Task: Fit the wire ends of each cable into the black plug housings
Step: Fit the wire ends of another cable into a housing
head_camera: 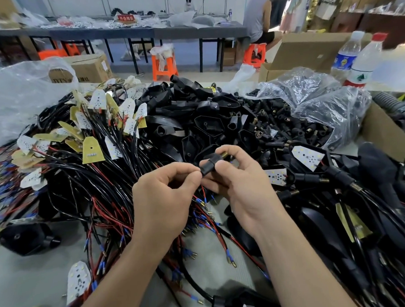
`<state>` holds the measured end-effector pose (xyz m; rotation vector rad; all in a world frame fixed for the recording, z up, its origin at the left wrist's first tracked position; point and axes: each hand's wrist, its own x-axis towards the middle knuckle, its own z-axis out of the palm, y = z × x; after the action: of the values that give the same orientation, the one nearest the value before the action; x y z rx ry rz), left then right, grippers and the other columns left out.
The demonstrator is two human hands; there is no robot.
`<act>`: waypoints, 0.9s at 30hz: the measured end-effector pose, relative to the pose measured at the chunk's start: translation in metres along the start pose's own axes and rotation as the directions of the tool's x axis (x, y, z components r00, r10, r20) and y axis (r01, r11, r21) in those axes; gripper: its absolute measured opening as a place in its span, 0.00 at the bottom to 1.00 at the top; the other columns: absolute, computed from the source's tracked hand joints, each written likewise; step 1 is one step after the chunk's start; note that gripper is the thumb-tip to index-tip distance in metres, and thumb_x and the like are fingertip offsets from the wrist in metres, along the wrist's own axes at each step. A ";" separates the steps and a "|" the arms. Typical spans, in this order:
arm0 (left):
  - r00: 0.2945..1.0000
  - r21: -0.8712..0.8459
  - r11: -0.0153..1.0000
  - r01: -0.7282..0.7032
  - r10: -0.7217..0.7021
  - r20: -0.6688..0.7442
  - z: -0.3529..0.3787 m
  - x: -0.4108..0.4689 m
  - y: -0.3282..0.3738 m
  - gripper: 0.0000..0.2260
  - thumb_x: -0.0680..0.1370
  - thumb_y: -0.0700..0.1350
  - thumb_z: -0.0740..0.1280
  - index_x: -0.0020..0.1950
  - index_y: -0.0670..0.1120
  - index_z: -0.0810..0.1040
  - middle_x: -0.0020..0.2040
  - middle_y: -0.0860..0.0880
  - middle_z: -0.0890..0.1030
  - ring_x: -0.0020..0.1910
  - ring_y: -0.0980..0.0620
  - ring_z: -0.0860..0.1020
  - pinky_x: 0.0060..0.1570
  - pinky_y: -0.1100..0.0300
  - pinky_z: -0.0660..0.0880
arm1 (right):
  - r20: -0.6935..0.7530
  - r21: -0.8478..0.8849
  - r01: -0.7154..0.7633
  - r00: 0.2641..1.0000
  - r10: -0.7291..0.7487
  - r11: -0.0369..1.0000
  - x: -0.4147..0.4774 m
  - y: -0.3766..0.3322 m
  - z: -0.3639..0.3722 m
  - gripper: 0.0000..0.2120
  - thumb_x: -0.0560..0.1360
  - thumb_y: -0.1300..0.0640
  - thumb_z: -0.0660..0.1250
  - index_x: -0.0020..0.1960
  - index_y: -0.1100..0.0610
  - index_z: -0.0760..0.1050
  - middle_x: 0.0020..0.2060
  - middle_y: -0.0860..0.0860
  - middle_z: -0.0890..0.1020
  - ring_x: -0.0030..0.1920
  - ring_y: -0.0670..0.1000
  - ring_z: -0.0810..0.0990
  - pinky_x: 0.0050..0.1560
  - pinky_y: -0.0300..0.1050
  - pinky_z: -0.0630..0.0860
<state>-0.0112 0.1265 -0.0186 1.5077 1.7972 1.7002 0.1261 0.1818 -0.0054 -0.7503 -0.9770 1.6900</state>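
My right hand pinches a small black plug housing with a brass threaded end, held above the table. My left hand pinches the cable end right at the housing's near opening. Red and black wires with blue sleeves and brass tips hang down below the two hands. A big tangle of black cables with white and yellow LED boards lies to the left. A heap of empty black housings fills the middle of the table behind my hands.
An open plastic bag of small black brass-tipped plugs lies at the right. Assembled cables pile up at the right front. Two water bottles and cardboard boxes stand at the right edge. A person sits at a far table.
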 end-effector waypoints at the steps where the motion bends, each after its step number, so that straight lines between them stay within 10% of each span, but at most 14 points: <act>1: 1.000 -0.005 1.000 -0.004 0.004 -0.006 -0.001 0.000 0.000 0.10 0.74 0.47 0.78 0.44 0.64 0.85 0.40 0.64 0.85 0.43 0.63 0.84 0.44 0.73 0.76 | 0.007 0.047 -0.020 1.000 0.020 0.999 0.000 0.000 0.001 0.10 0.81 0.71 0.60 0.56 0.60 0.76 0.47 0.62 0.86 0.45 0.55 0.87 0.46 0.46 0.84; 7: 0.995 0.254 0.967 -0.035 0.009 0.103 -0.009 0.008 -0.006 0.05 0.70 0.55 0.78 0.42 0.64 0.84 0.68 0.67 0.74 0.72 0.67 0.65 0.66 0.76 0.52 | -0.098 0.252 0.001 0.995 0.025 0.968 0.003 -0.006 -0.004 0.10 0.82 0.71 0.60 0.56 0.61 0.75 0.41 0.60 0.86 0.43 0.57 0.86 0.45 0.47 0.84; 13: 0.990 0.218 0.975 -0.046 0.015 0.141 -0.007 0.008 -0.006 0.12 0.71 0.46 0.80 0.33 0.62 0.85 0.57 0.69 0.81 0.65 0.72 0.69 0.63 0.79 0.57 | -0.057 0.059 -0.017 0.998 0.020 0.998 0.001 -0.002 -0.004 0.11 0.80 0.72 0.61 0.56 0.60 0.76 0.45 0.61 0.86 0.42 0.53 0.86 0.42 0.42 0.82; 16: 0.989 0.229 0.971 -0.061 0.029 0.142 -0.006 0.006 -0.006 0.11 0.70 0.46 0.81 0.35 0.62 0.85 0.54 0.69 0.81 0.63 0.69 0.71 0.68 0.66 0.63 | 0.011 -0.089 -0.019 1.000 0.020 0.996 -0.003 0.000 -0.001 0.11 0.79 0.73 0.61 0.52 0.60 0.78 0.44 0.62 0.86 0.40 0.52 0.84 0.40 0.39 0.80; 22: 0.996 0.144 0.989 -0.014 0.002 0.087 -0.006 0.006 -0.007 0.13 0.66 0.56 0.80 0.49 0.63 0.86 0.53 0.68 0.82 0.63 0.67 0.75 0.60 0.79 0.64 | 0.008 -0.181 0.037 0.999 -0.036 0.983 -0.004 -0.001 -0.001 0.12 0.78 0.72 0.64 0.49 0.57 0.81 0.40 0.60 0.85 0.37 0.52 0.82 0.40 0.41 0.81; 27: 0.994 0.177 0.984 -0.002 -0.018 0.110 -0.006 0.004 -0.008 0.11 0.70 0.46 0.81 0.49 0.58 0.88 0.50 0.69 0.82 0.61 0.68 0.74 0.60 0.77 0.65 | -0.045 -0.282 0.106 0.991 -0.123 0.954 -0.003 0.001 0.002 0.14 0.81 0.61 0.65 0.42 0.55 0.86 0.37 0.55 0.87 0.35 0.51 0.84 0.37 0.41 0.80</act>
<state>-0.0215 0.1284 -0.0220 1.6278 1.9355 1.4547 0.1249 0.1780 -0.0051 -0.9060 -1.2074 1.4368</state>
